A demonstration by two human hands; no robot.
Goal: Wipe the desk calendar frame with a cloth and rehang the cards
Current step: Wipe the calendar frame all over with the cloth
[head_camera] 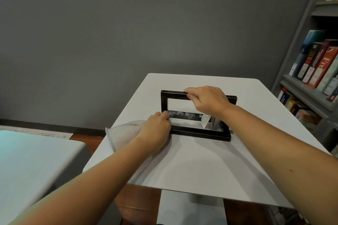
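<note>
Your right hand [206, 102] grips the top bar of the black calendar frame [199, 133], which stands upright on the white table [182, 166]. Your left hand [155, 129] curls round its left upright near the base, with the pale cloth [124, 133] trailing from under the palm. One white card [205, 121] hangs inside the frame, below your right wrist.
</note>
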